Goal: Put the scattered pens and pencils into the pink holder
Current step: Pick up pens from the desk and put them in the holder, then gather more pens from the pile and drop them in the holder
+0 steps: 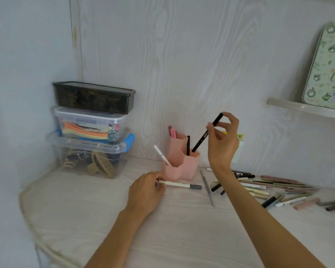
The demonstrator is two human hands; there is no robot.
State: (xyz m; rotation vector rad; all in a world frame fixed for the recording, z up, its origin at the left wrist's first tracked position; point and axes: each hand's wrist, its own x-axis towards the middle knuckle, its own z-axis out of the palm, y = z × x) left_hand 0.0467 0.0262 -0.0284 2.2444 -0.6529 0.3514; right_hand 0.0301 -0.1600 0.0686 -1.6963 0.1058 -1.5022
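The pink holder (184,167), made of joined hexagonal cups, stands on the desk by the wall. It holds a white pen, a short black pen and pink sticks at the back. My right hand (223,140) pinches a long black pen (202,137), tilted, with its lower tip inside the right cup. My left hand (148,190) rests on the desk in front of the holder, fingers closed on the end of a cream pen with a grey cap (180,184) that lies flat. Several scattered pens and pencils (275,187) lie to the right.
A grey pencil (207,188) lies alone right of the holder. Three stacked plastic boxes (91,128) fill the left corner. A shelf (306,108) with a green floral tin juts from the wall at upper right. The desk's rounded edge curves at the left.
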